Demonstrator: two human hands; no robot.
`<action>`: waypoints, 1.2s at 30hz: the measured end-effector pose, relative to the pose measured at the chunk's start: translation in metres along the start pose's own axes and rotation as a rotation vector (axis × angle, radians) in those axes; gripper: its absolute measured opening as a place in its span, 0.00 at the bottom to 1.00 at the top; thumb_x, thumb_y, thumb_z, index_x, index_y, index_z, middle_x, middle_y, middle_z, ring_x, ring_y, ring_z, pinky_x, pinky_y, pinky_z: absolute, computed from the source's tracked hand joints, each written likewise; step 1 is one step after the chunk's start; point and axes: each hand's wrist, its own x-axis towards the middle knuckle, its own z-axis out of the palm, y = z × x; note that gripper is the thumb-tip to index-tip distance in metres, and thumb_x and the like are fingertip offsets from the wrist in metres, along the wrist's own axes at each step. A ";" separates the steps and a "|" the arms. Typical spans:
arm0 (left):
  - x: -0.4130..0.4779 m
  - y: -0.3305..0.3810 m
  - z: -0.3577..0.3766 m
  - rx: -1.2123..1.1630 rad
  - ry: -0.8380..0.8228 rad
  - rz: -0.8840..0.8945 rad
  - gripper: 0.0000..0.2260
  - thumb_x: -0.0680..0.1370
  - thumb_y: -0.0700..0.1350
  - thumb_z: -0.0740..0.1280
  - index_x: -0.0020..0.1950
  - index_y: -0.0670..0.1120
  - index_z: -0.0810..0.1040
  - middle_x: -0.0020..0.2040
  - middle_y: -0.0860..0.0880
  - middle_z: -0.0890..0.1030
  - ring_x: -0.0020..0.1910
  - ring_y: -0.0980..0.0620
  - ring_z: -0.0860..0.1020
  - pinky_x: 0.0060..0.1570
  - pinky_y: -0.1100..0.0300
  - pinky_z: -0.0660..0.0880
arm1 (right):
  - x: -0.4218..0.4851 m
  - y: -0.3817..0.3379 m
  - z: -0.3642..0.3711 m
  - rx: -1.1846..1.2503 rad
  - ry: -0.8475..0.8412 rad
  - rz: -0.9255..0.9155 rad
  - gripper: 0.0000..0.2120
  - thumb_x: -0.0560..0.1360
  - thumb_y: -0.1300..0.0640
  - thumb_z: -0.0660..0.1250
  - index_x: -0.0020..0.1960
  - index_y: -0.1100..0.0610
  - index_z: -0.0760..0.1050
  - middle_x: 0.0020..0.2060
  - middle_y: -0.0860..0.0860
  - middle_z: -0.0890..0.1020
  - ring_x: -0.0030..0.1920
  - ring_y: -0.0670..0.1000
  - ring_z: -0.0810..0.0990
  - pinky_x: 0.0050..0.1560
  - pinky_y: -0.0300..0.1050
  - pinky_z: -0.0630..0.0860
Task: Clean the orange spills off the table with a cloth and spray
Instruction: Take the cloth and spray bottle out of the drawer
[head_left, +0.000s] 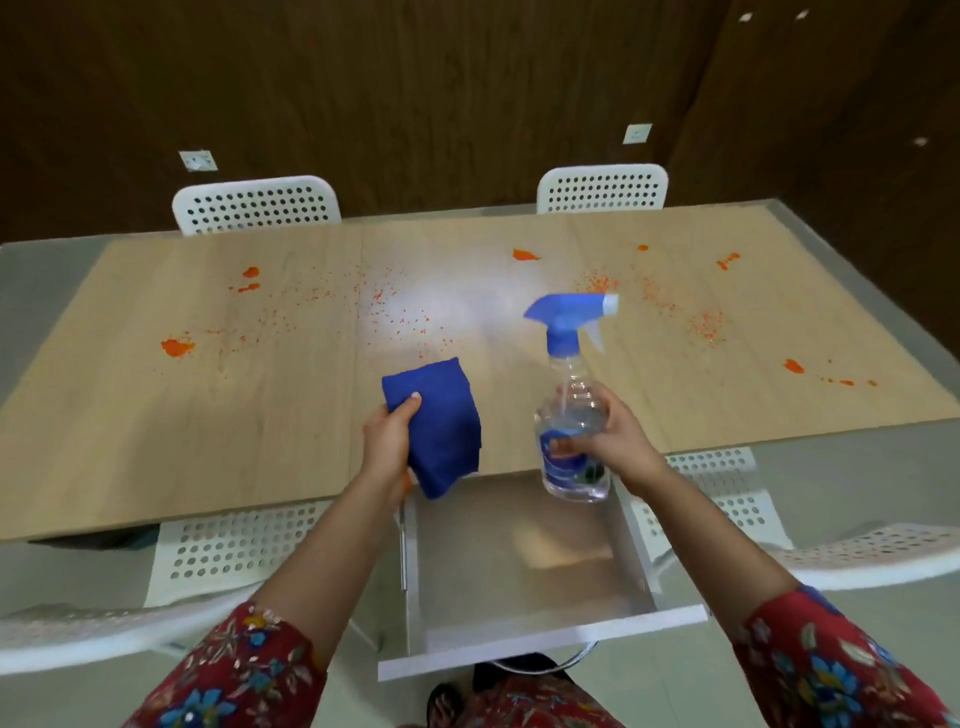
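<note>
Orange spills (177, 347) lay scattered across the light wooden table (208, 415): thick blobs near the left side, at the far middle and along the right edge, with fine speckles spread between them. Nearer the person, over the table's front middle, a folded blue cloth (439, 426) hung from the left hand (387, 441), its lower corner drooping past the table's edge. The fingers were curled shut around the cloth's left side, the thumb pressed on top of the fabric, and the forearm reached straight forward from a red floral sleeve (244, 670).

Just to the right, well apart from the cloth, the right hand (613, 439) held a clear spray bottle (571, 431) upright by its body, fingers wrapped tight around the lower half, away from the trigger. The blue nozzle head (571, 312) pointed right. That wrist angled inward, the forearm coming from the lower right.

Below both hands an open white drawer (540, 649) stood out from under the table. White perforated chairs (254, 205) stood at the far side, with others tucked in at the near side.
</note>
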 end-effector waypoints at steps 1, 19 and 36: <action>0.008 0.002 0.013 0.010 0.000 -0.033 0.03 0.80 0.45 0.65 0.50 0.47 0.76 0.49 0.49 0.81 0.46 0.50 0.80 0.47 0.55 0.77 | 0.010 -0.007 0.000 0.049 0.043 -0.034 0.32 0.61 0.75 0.75 0.61 0.57 0.73 0.53 0.52 0.83 0.52 0.49 0.82 0.48 0.41 0.80; 0.091 -0.025 0.113 0.870 -0.292 0.124 0.18 0.80 0.43 0.61 0.71 0.46 0.67 0.67 0.46 0.75 0.61 0.45 0.74 0.62 0.50 0.72 | 0.084 0.019 0.008 0.167 0.720 -0.068 0.23 0.69 0.65 0.75 0.59 0.56 0.70 0.50 0.43 0.77 0.49 0.38 0.77 0.44 0.22 0.69; 0.009 -0.089 -0.042 1.549 -0.276 0.601 0.23 0.81 0.50 0.61 0.75 0.47 0.65 0.76 0.50 0.64 0.73 0.50 0.65 0.72 0.50 0.60 | -0.153 0.093 0.028 -0.383 -0.489 0.355 0.11 0.81 0.55 0.61 0.52 0.58 0.80 0.48 0.52 0.84 0.48 0.48 0.81 0.52 0.40 0.75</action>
